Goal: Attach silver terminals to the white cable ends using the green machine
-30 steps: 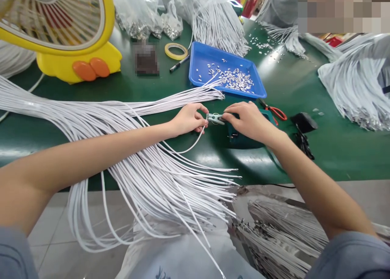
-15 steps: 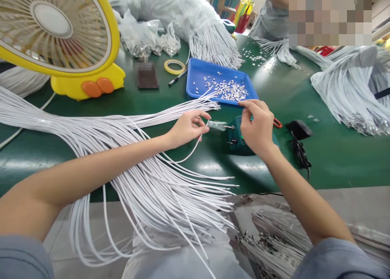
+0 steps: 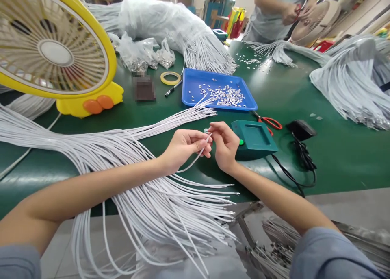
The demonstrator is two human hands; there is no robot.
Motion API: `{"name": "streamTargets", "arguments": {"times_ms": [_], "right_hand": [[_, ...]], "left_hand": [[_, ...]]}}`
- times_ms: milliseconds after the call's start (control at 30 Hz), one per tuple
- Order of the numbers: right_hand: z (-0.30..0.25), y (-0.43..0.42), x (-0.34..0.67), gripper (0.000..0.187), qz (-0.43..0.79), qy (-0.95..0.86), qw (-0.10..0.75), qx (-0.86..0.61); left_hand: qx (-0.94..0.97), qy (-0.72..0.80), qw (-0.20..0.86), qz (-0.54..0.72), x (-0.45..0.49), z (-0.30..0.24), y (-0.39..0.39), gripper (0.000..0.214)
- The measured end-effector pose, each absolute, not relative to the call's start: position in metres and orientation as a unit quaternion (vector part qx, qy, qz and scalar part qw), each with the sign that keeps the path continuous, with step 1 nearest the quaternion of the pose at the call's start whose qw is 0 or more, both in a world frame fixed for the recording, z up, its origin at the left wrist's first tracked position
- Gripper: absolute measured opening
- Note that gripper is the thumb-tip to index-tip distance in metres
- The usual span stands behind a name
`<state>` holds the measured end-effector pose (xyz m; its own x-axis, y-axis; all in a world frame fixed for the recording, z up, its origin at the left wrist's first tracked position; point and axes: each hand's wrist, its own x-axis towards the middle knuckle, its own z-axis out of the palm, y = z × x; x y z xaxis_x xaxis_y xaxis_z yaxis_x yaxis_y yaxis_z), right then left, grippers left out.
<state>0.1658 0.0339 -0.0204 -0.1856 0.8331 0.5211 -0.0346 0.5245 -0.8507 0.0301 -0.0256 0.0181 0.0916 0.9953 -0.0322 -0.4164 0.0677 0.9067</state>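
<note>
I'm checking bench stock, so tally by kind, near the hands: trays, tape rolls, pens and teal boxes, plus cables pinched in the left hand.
Blue tray: 1
Yellow tape roll: 1
Pen: 1
Teal box: 1
White cable in left hand: 1
Total: 5

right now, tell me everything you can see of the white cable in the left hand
The white cable looks thin, round and smooth, with a plastic-like sheath. The left hand pinches it near its tip, which points up and right, beside the right hand; whether they touch is unclear. Below, it curves down and left toward the bundle.
</note>
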Motion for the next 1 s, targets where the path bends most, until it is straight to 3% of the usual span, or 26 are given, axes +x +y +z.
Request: {"name": "streamTargets", "arguments": {"times_ms": [200,833,1000], "right_hand": [[-0.019,0.037,0.170,0.018,0.423,-0.662,0.573,-0.232],[-0.015,0.035,0.179,0.023,0.331,-0.743,0.539,-0.220],[-0.013,0.036,0.180,0.019,0.363,-0.723,0.538,-0.235]], "left_hand": [[0.371,0.375,0.654,0.542,0.027,0.009,-0.021,0.023],[0.408,0.391,0.624,0.540,0.024,0.003,-0.016,0.030],[0.401,0.399,0.616,0.549,0.024,0.003,-0.015,0.031]]}}
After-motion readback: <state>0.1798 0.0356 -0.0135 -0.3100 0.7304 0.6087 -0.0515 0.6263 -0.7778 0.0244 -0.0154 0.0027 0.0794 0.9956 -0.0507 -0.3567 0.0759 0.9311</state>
